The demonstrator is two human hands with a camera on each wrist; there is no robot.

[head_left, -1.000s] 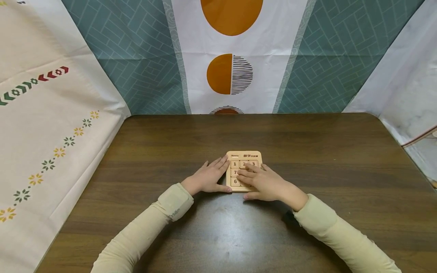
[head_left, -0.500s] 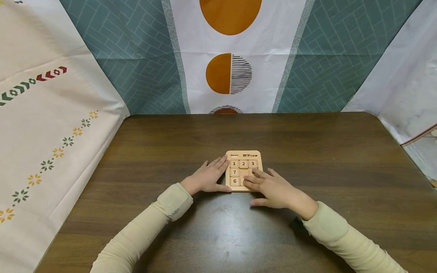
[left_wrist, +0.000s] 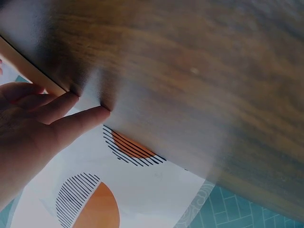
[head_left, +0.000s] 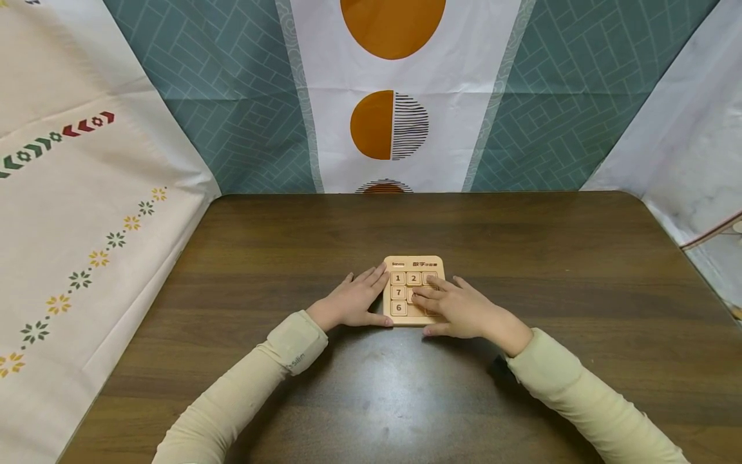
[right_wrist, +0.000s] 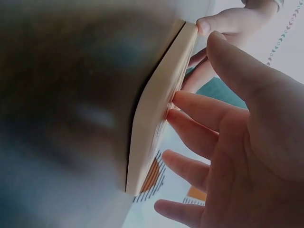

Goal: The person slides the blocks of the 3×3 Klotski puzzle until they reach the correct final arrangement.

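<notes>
A light wooden number slide puzzle (head_left: 399, 320) lies flat on the brown table. Tiles 1, 2, 7 and 6 can be read; the right column is largely covered by fingers. My left hand (head_left: 350, 301) rests along its left side, fingertips on that edge and thumb at the near left corner. Over the right half reaches my right hand (head_left: 464, 310), with fingertips on the middle tile (head_left: 410, 295) and thumb near the front edge. The right wrist view shows the puzzle's side (right_wrist: 149, 104) edge-on, with two straight fingertips at its top face.
The dark wood table (head_left: 290, 238) stretches around the puzzle. Behind it hangs a teal and white cloth (head_left: 232, 129) with orange circles. A cream patterned cloth (head_left: 69, 225) drapes at the left, and a white one (head_left: 695, 129) at the right.
A tile has slid from the bottom middle slot up into the centre, leaving the bottom middle slot bare. My right hand moved right and back, then forward again. The left hand stayed put.
</notes>
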